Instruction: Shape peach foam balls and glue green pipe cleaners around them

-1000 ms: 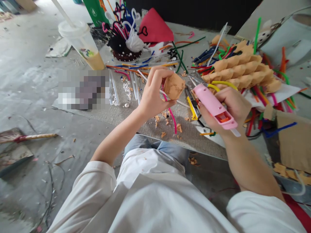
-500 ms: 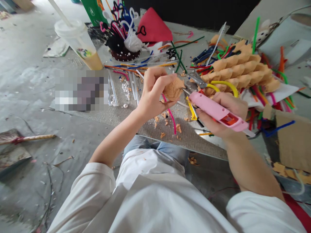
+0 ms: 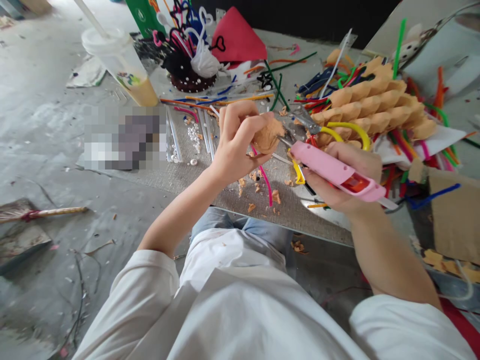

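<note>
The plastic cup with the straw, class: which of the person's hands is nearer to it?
Left. In the picture, the left hand, gripping a tan piece, is right of the cup; the right hand, around the pink glue gun, is farther right still.

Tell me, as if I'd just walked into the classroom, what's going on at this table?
Someone's left hand holds a small tan piece up over the table. The right hand grips a pink glue gun, its tip aimed at the piece's edge; whether they touch is hard to tell. Torn tan scraps lie below, and white beads sit farther left. Beyond the right hand is a bumpy tan sheet amid colourful craft stems.
</note>
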Available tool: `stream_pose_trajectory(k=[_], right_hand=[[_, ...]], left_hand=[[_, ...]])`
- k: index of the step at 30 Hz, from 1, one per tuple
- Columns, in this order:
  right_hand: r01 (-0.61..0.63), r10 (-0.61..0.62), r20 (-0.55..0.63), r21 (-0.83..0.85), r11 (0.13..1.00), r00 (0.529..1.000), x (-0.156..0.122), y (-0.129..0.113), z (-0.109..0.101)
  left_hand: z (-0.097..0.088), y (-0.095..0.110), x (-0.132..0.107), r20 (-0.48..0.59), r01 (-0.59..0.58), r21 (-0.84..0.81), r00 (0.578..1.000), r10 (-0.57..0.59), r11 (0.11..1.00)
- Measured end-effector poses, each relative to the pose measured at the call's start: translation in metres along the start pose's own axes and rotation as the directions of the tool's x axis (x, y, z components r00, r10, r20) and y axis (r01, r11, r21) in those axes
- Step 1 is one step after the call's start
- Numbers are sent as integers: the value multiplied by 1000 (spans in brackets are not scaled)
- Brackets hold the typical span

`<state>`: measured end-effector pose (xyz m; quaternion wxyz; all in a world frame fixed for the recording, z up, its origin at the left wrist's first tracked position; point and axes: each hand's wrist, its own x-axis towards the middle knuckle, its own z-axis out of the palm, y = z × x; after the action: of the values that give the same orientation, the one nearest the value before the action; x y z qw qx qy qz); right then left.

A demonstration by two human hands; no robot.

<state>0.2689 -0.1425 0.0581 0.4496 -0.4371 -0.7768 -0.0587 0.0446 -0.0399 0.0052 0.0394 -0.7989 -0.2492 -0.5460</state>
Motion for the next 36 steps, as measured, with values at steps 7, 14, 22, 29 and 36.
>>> stream_pose_trajectory(k=[7, 14, 22, 29, 36], right_hand=[[144, -146, 17, 63, 988, 989, 0, 3, 3], [161, -163, -105, -23, 987, 981, -2, 11, 9], [143, -146, -96, -37, 989, 985, -3, 9, 8], [154, -155, -57, -21, 988, 986, -3, 9, 4], [238, -238, -30, -11, 971, 971, 0, 6, 2]], left_hand=[[-5, 9, 8, -91, -43, -9, 995, 42, 999], [-3, 5, 2, -13, 43, -38, 999, -43, 998], [-7, 8, 6, 12, 96, -92, 995, -95, 991], [-11, 13, 11, -68, 35, -16, 997, -36, 999], [-9, 11, 6, -1, 30, 63, 1000, -30, 998]])
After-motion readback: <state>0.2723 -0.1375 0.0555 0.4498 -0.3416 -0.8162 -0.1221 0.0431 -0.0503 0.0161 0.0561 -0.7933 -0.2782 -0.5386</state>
